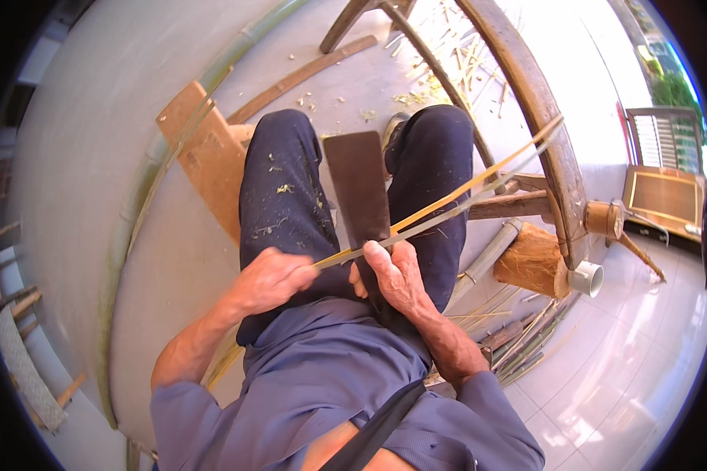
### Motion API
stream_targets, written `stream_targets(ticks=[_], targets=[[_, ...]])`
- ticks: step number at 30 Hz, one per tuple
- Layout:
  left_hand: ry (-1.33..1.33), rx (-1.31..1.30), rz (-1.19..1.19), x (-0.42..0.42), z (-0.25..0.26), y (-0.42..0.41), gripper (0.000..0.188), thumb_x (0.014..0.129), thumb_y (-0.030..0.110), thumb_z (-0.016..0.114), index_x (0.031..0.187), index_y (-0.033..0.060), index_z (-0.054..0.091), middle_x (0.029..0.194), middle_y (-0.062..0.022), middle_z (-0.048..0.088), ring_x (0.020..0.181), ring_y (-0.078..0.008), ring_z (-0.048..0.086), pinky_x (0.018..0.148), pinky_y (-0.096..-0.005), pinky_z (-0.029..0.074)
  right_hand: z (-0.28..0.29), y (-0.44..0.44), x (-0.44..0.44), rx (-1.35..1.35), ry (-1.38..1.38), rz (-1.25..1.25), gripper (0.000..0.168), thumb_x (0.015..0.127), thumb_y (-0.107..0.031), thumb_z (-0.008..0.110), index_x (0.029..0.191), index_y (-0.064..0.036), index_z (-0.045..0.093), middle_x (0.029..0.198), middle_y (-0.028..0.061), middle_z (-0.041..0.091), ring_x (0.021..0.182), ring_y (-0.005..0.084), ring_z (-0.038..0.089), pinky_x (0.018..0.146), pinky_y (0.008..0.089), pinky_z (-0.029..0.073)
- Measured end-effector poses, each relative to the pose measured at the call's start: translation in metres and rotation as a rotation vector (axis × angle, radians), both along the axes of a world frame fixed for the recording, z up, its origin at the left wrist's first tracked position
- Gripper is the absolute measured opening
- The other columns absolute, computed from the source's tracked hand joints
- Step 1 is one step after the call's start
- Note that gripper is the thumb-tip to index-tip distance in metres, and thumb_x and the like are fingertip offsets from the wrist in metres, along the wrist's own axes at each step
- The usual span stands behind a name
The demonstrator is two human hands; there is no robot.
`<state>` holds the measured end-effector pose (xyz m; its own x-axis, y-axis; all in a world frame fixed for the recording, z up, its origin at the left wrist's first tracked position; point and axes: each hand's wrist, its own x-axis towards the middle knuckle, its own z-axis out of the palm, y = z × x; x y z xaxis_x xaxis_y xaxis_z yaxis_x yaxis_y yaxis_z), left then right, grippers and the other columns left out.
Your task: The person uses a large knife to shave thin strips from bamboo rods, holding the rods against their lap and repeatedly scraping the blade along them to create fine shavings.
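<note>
My left hand (272, 281) is closed on the near end of a split bamboo strip and blurs slightly. My right hand (395, 274) grips the handle of a broad, dark-bladed cleaver (358, 188), whose blade points away from me between my knees. The thumb of that hand presses on the strip where it meets the base of the blade. Beyond the blade the bamboo runs to the upper right as two lengths, a yellow one (442, 203) and a greyish one (477, 196), which come together at the far tip.
A wooden trestle (521, 76) stands at the right, beside a log block (530, 259) and a white pipe (587, 279). Bamboo pieces (533, 347) lie at the lower right. A wooden board (206, 147) and a long green bamboo pole (131, 206) are at the left. Shavings (459, 56) litter the floor ahead.
</note>
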<state>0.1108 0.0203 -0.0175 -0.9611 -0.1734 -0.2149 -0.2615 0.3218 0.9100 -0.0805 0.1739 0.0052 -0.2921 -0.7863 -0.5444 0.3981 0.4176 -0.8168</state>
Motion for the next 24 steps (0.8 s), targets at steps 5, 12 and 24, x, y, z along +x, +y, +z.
stream_targets(ticks=[5,12,24], targets=[[-0.474,-0.379,-0.089,0.205,-0.042,-0.063,0.026,0.084,0.026,0.069,0.085,0.0001,0.063,0.083,-0.0184,0.065,0.076,-0.0360,0.064,0.065,-0.0424,0.049,0.007,-0.005,-0.022,-0.293,-0.028,-0.127,0.059,0.098,-0.045,0.054,0.124,0.007,0.046,0.063,0.0135,0.061,0.047,0.0192,0.057,0.046,0.0310,0.047],[-0.652,-0.270,0.125,0.186,-0.045,-0.036,0.025,0.079,0.021,0.073,0.093,0.0012,0.067,0.090,-0.0194,0.067,0.086,-0.0380,0.064,0.077,-0.0471,0.049,0.022,-0.010,-0.008,-0.282,-0.050,-0.061,0.072,0.084,-0.044,0.071,0.125,0.010,0.045,0.066,0.0142,0.062,0.048,0.0198,0.059,0.047,0.0316,0.049],[-0.418,-0.363,0.196,0.178,-0.068,0.000,0.022,0.088,0.022,0.068,0.102,0.0051,0.062,0.091,-0.0139,0.067,0.087,-0.0348,0.062,0.083,-0.0439,0.047,0.027,-0.003,0.010,-0.122,0.016,0.070,0.039,0.088,-0.017,0.068,0.113,0.008,0.053,0.073,0.0159,0.066,0.056,0.0209,0.063,0.055,0.0331,0.052]])
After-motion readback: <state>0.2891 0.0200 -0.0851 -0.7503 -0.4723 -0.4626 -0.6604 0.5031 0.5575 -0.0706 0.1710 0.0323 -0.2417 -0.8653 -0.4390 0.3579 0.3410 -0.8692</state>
